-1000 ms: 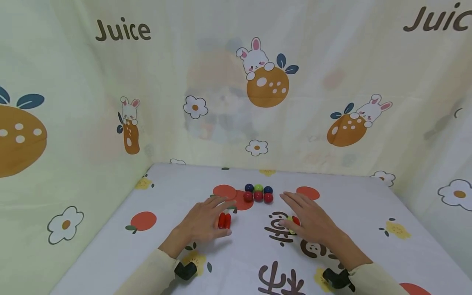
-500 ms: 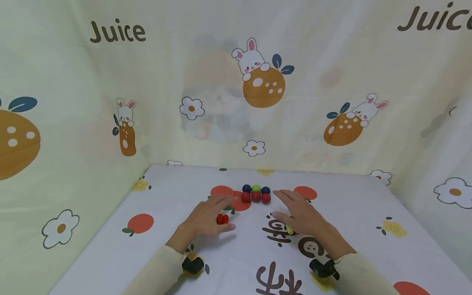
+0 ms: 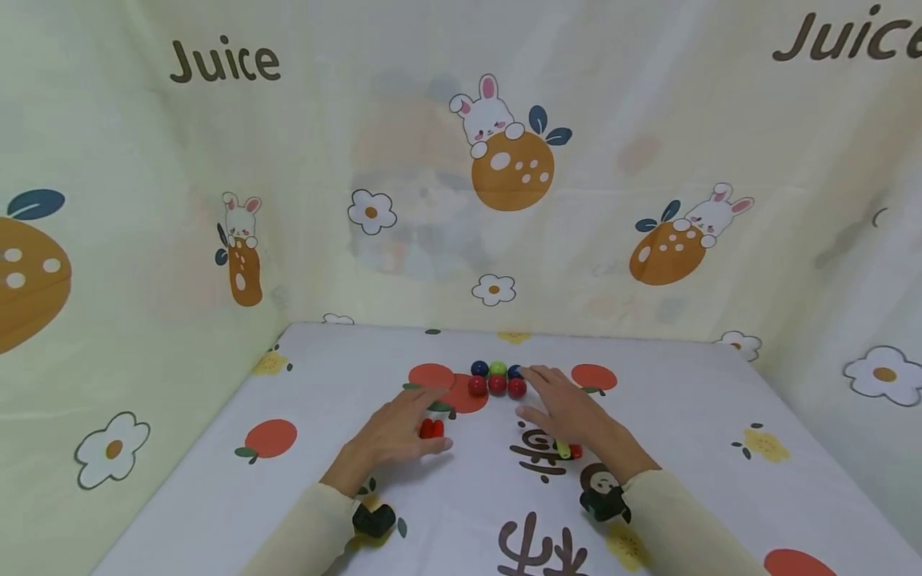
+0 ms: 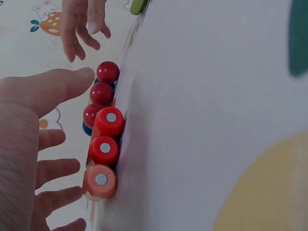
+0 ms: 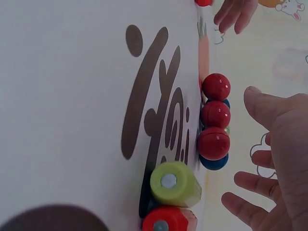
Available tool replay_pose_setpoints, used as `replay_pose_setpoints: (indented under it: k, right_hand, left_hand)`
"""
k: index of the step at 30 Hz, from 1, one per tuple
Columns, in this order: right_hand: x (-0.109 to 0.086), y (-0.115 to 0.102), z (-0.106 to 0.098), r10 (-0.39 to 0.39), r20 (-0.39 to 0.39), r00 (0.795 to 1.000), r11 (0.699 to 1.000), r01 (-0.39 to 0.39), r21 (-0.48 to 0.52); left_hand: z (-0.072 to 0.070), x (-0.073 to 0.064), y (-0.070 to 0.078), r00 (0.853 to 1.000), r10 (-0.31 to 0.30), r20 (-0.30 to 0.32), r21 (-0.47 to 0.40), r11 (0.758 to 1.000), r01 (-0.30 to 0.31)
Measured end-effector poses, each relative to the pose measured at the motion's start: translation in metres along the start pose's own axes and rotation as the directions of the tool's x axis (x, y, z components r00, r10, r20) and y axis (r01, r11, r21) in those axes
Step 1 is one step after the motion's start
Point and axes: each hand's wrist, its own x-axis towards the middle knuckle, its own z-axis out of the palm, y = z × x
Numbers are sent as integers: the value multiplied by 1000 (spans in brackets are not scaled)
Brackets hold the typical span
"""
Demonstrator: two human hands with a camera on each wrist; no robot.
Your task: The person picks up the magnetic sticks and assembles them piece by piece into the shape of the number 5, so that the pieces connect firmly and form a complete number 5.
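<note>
Balls (image 3: 497, 386): glossy, red row before blue and green.
Left hand (image 3: 392, 428): spread; red pegs (image 4: 105, 148) at its 3 o'clock.
Right hand (image 3: 565, 404): spread; balls at its 10 o'clock, green peg (image 5: 169, 190) at 6.

A cream cloth (image 3: 317, 152) hangs along the far, left and right sides, with the word "Juice" (image 3: 226, 61) far left and again far right. At far centre, a printed white rabbit (image 3: 487, 118) leans on an orange fruit (image 3: 513, 176); a white-petalled flower (image 3: 371, 212) sits left of it. The white tablecloth (image 3: 216, 496) bears red fruits (image 3: 270, 439) and, near centre, brown lettering (image 3: 531, 544).
</note>
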Motion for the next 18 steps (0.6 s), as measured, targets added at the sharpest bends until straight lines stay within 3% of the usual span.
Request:
replay_pose_setpoints:
  k: [10,18]
  right_hand:
    - [19,-1,7,48,53,997,999,-49,18]
    - [30,0,12,90,75,993,996,-90,7]
  left_hand:
    - [5,8,2,999,-26,24,-91,995,28]
    - [12,17,7,998,-55,30,-75,996,57]
